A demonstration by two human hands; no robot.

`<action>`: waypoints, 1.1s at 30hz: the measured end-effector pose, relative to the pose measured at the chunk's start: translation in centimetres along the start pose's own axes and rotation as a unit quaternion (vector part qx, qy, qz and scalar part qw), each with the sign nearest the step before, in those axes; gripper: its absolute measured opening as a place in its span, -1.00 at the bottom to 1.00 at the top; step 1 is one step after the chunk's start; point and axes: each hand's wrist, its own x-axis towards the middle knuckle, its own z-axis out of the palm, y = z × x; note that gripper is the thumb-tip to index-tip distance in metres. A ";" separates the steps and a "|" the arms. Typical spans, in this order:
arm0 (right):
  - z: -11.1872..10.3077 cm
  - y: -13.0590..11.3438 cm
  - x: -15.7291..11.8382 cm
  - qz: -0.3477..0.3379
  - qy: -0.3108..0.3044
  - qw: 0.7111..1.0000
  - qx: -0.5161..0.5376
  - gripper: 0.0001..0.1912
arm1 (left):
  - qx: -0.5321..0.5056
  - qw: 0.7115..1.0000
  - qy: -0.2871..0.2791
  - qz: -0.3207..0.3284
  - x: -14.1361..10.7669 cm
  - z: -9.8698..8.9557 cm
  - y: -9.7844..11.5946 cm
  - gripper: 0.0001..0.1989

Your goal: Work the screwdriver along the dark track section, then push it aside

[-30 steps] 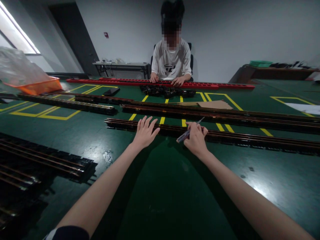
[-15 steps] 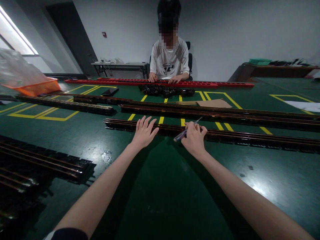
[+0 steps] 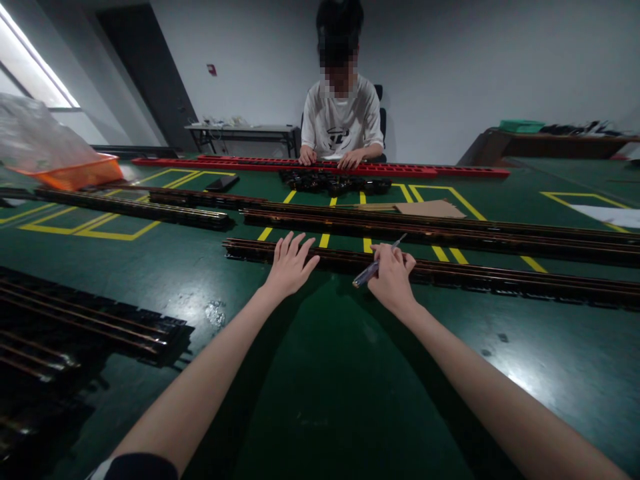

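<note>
A long dark strip with copper-coloured rods (image 3: 480, 275) lies across the green table in front of me. My left hand (image 3: 290, 267) rests with fingers spread on its left part, near the strip's end. My right hand (image 3: 393, 273) is closed round a slim screwdriver (image 3: 367, 273) with a clear, purplish handle; its thin shaft points up and away to the right. That hand's fingers also touch the strip. What lies right under both hands is hidden.
More dark strips (image 3: 450, 233) run parallel behind, and others (image 3: 90, 313) lie stacked at near left. Cardboard (image 3: 430, 209), a black phone-like slab (image 3: 223, 183) and an orange basket (image 3: 80, 175) are farther back. A co-worker (image 3: 340, 120) sits opposite with both hands at a red frame (image 3: 420, 171).
The strip under my hands has slid to the right, its left end now closer to my left hand. The screwdriver handle has shifted slightly right and down.
</note>
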 end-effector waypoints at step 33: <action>0.1 0.4 0.3 0.045 -0.002 0.999 0.000 -0.73 | 0.019 1.000 0.016 0.006 0.0 0.6 -0.4 -0.47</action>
